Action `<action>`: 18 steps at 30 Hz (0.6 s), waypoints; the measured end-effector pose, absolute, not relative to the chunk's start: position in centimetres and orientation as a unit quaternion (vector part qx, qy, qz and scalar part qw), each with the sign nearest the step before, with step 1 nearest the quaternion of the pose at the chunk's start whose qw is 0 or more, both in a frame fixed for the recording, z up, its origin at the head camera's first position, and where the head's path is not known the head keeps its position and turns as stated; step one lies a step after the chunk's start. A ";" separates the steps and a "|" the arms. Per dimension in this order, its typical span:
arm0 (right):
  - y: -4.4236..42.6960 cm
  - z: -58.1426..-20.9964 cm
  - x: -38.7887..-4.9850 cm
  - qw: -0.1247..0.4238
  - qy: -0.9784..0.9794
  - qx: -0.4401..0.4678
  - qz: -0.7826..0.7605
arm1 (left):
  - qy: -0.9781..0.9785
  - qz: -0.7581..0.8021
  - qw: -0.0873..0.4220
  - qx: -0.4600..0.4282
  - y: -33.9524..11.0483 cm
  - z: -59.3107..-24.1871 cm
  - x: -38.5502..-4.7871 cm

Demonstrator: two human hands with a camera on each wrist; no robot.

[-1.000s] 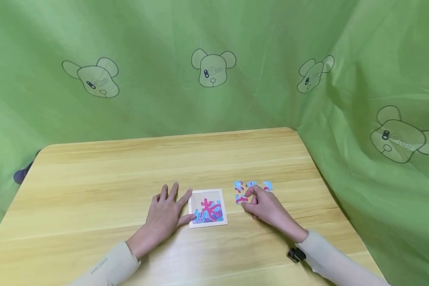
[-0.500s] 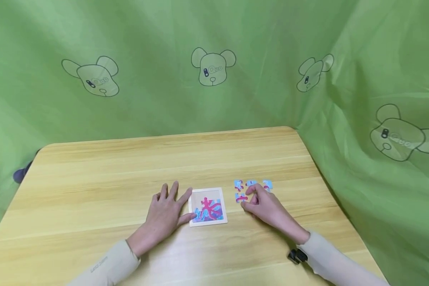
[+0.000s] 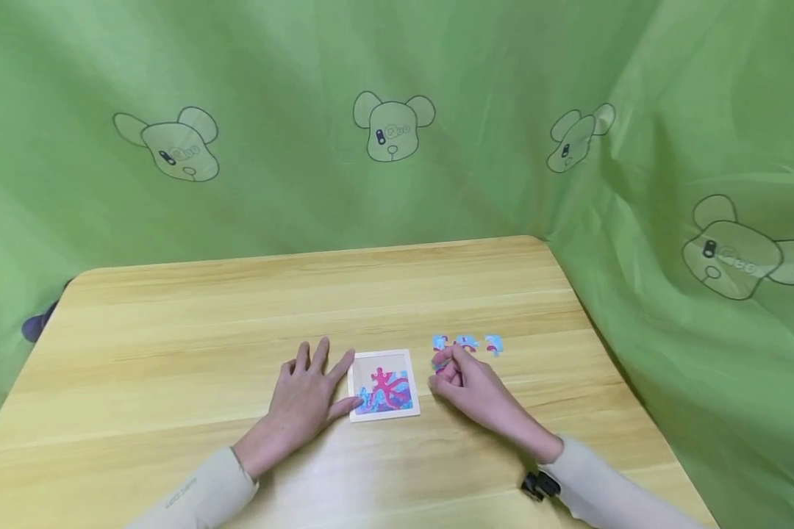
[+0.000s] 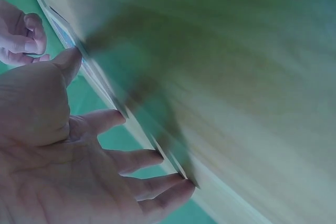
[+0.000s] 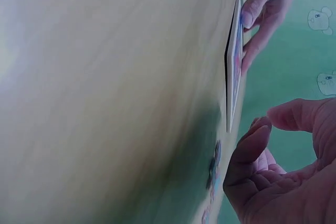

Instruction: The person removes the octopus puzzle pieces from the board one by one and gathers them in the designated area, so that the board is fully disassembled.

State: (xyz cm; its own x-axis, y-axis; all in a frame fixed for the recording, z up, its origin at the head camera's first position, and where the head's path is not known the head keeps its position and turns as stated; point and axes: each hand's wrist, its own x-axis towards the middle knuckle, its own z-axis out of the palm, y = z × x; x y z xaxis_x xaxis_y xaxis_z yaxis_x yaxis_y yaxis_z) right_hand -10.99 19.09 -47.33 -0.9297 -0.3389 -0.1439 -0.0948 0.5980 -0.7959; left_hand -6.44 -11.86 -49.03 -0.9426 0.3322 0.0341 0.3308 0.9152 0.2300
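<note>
My left hand (image 3: 302, 402) rests spread at the left side of a small puzzle tray (image 3: 415, 400). Its thumb lies on the tray's left rim, and its forefinger reaches the top left corner. Inside the tray a partly assembled octopus picture (image 3: 387, 393) shows pink on blue; bare backing shows above and at its upper left. To the right, my right hand (image 3: 476, 389) has thumb and forefinger curled over a puzzle piece (image 3: 439, 365), mostly covered. In the right wrist view, thumb and forefinger tips nearly meet; whether they hold that piece is unclear.
Three more puzzle pieces lie in a row behind the right hand: a left one (image 3: 440, 342), a middle one (image 3: 466, 342) and a right one (image 3: 494, 344). Green cloth (image 3: 291, 206) hangs behind the wooden table (image 3: 205, 316) and along its right side.
My right hand has moved left, now covering most of the front left puzzle piece. More of the middle and right pieces in the back row shows. My left hand and the tray stay put.
</note>
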 end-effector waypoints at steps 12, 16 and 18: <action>15.9 -47.8 -10.6 0.208 0.845 -0.181 -0.458 | 0.980 0.110 0.008 0.167 -11.9 -49.1 -6.6; 15.0 -48.0 -10.7 0.247 0.815 -0.188 -0.490 | 0.980 0.108 0.008 0.166 -11.9 -49.1 -6.6; 14.7 -48.2 -10.8 0.263 0.800 -0.186 -0.505 | 0.981 0.105 0.006 0.166 -11.8 -49.1 -6.6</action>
